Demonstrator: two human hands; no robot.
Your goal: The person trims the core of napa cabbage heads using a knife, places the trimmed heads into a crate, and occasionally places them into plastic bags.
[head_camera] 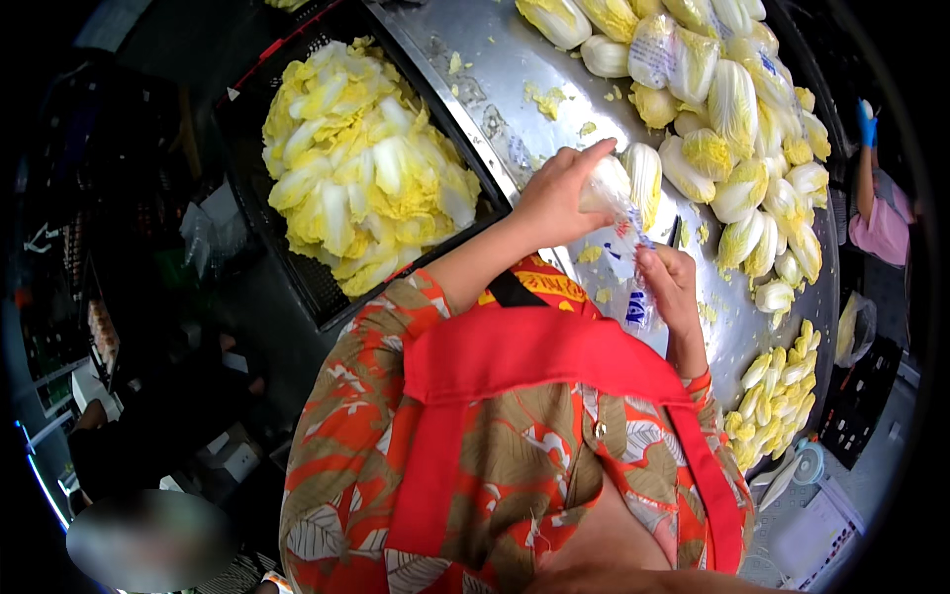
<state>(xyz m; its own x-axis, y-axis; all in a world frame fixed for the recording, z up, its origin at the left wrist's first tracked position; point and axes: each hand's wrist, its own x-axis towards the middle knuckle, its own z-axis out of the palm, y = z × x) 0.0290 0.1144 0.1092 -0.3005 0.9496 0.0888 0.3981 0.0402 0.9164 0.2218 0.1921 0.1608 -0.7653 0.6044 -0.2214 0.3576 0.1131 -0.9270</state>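
My left hand (560, 197) is curled round the left side of a napa cabbage (607, 182) that sits partly inside a clear printed plastic bag (637, 297). With bent fingers and thumb, my right hand (666, 278) pinches the bag's gathered film, lower and to the right. An unbagged napa cabbage (643, 182) touches the held one on its right. A dark, narrow object (675, 232), too small to identify, rests on the metal table (534, 126) just above my right hand.
A black crate (445, 249) on the left holds loose yellow cabbage leaves (364, 163). Many cabbages (733, 108), some bagged, are piled at the upper right. Smaller yellow heads (775, 397) lie lower right. Leaf scraps dot the table. A person (883, 215) in pink is beyond its far edge.
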